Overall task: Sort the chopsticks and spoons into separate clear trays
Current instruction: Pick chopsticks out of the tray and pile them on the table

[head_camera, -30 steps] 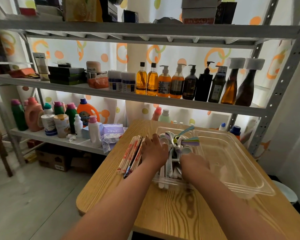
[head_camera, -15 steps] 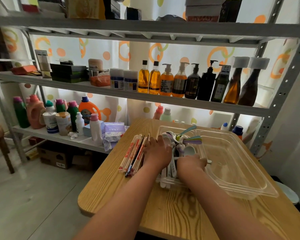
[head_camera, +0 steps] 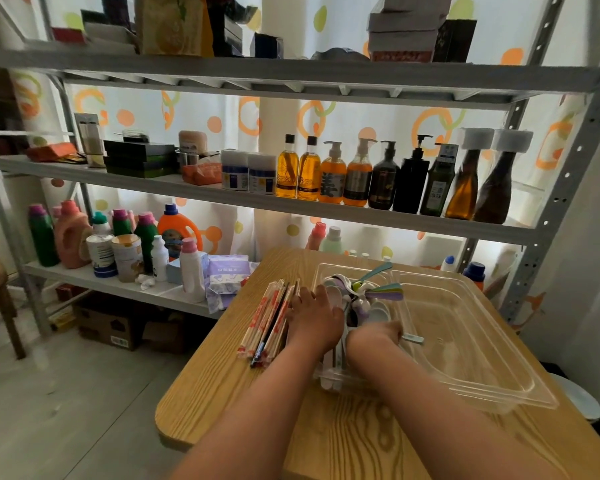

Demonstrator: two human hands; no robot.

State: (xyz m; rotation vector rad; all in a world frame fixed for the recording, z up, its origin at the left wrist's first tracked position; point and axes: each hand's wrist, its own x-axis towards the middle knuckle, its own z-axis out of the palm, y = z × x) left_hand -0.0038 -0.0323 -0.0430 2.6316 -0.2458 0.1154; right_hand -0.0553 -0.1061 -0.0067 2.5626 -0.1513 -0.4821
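At the far left I see the metal shelf (head_camera: 187,188) with bottles. On the wooden table (head_camera: 243,403), the chopsticks (head_camera: 269,323) lie in a loose bundle, directly on the wood and outside any tray. My left hand (head_camera: 315,323) lies palm down just beside them, at the left edge of the narrow clear tray (head_camera: 319,271); its fingers are stretched forward and I see nothing held in it. The spoons (head_camera: 367,299) are piled in this narrow tray. My right hand (head_camera: 374,337) is curled down into the spoons and grips them; a grey handle (head_camera: 412,338) sticks out at its right side. The large clear tray (head_camera: 520,400) stands just beside, to the right.
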